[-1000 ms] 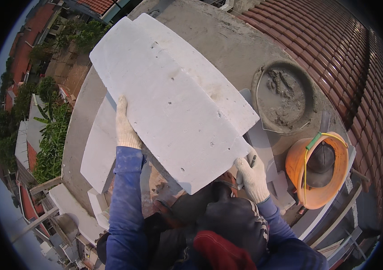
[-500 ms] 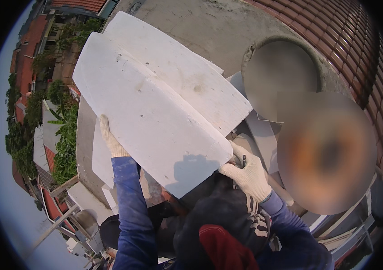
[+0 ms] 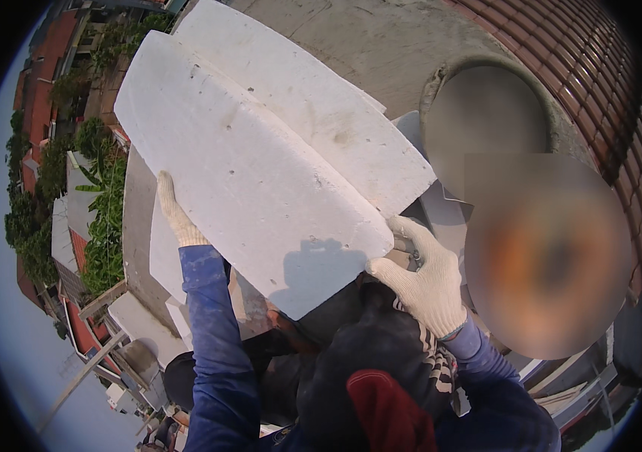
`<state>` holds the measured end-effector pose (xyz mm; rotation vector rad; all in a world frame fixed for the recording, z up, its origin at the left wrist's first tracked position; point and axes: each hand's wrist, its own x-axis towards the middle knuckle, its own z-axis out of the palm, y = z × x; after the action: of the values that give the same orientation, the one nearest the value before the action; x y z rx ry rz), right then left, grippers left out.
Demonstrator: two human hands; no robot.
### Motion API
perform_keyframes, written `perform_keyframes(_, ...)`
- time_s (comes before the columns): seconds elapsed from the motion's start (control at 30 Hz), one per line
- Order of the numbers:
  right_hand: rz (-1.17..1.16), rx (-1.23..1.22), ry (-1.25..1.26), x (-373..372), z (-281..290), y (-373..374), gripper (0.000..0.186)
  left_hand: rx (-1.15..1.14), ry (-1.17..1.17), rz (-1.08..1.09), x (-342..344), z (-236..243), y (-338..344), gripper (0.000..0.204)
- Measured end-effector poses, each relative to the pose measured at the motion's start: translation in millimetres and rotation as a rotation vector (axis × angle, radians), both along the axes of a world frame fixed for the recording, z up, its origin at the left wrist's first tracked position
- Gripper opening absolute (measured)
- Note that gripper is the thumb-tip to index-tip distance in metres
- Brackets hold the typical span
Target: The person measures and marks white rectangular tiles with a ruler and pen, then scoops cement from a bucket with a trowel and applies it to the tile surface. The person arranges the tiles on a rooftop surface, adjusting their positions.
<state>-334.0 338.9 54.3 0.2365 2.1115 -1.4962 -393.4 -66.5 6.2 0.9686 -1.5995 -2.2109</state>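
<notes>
Across the middle of the view lies a large white block [image 3: 238, 166], slanting from upper left to lower right, its near end before the person's lap. The gloved left hand [image 3: 176, 215] grasps its left side, with part of the hand hidden by the block. The gloved right hand [image 3: 426, 279] grips the near right corner between thumb and fingers. Close against the block's right side is a second white block [image 3: 321, 105]; together they hide much of the grey concrete surface [image 3: 392, 38]. A pale slab [image 3: 163, 256] shows beneath the left side, just beside the left forearm. Past the right hand stands a round tub [image 3: 432, 87], and nearer, a blurred orange shape [image 3: 513, 256] crowds that side; the blur is too heavy to say what it is. Brown roof tiles [image 3: 577, 75] border the right, while green plants [image 3: 106, 226] and a wooden pole [image 3: 84, 377] lie off to the left.
</notes>
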Motion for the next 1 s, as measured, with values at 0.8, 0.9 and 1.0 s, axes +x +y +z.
perform_keyframes(0.8, 0.145, -0.046, -0.105, -37.2, 22.8, -23.6, 0.096, 0.212, 0.08, 0.159, 0.4, -11.7, -2.8, 0.08)
perform_keyframes(0.9, 0.175, 0.059, -0.234, -48.7, 35.4, -26.6, 0.088, 0.201, 0.083, 0.168, -0.9, -9.3, -1.8, 0.079)
perform_keyframes(1.0, 0.16, 0.067, -0.239, -41.8, 27.9, -22.5, 0.089, 0.163, 0.049, 0.167, -2.3, -5.3, 1.3, 0.08)
